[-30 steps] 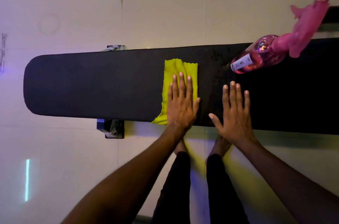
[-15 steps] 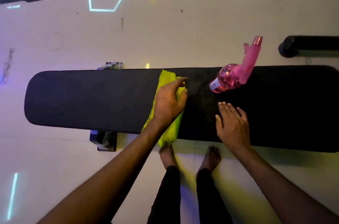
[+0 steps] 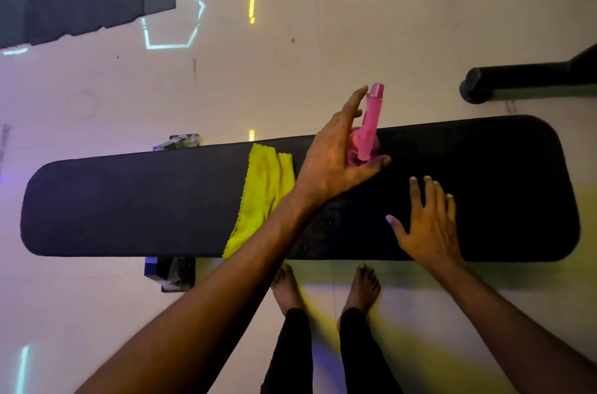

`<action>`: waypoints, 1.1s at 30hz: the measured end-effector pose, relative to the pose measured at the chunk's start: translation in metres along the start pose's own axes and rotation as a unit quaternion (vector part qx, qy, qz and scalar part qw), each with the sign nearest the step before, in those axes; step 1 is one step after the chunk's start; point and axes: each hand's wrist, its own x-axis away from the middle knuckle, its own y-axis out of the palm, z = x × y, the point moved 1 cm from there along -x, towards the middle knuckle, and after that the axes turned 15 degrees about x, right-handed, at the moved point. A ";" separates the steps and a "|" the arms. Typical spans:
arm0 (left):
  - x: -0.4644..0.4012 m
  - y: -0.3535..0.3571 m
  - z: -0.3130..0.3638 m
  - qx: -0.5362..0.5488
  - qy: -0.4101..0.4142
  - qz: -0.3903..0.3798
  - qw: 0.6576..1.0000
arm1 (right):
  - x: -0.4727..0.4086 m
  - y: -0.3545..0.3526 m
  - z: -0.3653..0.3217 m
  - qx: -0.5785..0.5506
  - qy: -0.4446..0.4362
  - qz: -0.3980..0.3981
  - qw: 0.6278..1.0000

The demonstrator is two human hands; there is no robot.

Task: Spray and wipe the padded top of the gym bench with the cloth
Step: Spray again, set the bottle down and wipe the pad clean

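Nearest me, my bare feet stand just under the near edge of the bench, so any liquid that runs off the pad could land where I stand and make the floor slippery. My right hand lies flat on the pad with its fingers spread apart, holding nothing; if I lean on it while the pad is wet, it may slide. The cloth lies loose across the width of the pad to the left of my left forearm, its near end drooping over the edge, and I judge that a brush of my arm could drag it off onto the floor. Further out, my left hand reaches across to the spray bottle, which stands near the far edge of the pad. My fingers are apart around it, thumb low by its base and forefinger raised beside the nozzle, but I cannot tell whether I am gripping it yet. A clumsy grab could tip it over the far edge, or squirt it toward the floor instead of the pad.
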 end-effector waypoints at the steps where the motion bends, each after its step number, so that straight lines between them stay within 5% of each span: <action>1: -0.004 0.005 0.000 -0.003 0.004 0.001 1.000 | 0.002 0.001 -0.001 -0.004 -0.001 -0.002 1.000; 13: -0.038 0.036 0.013 -0.095 0.017 0.030 0.995 | 0.001 0.006 0.044 -0.057 0.043 -0.016 0.997; 17: -0.049 0.065 0.016 -0.084 0.033 -0.035 0.995 | 0.004 0.014 0.084 -0.062 0.097 -0.018 0.993; 26: -0.058 0.149 -0.024 -0.109 -0.124 -0.238 0.957 | 0.030 0.057 0.146 -0.083 0.181 -0.004 0.980; 33: -0.052 0.171 -0.039 -0.195 -0.141 -0.274 0.931 | 0.039 0.076 0.154 -0.098 0.193 0.019 0.976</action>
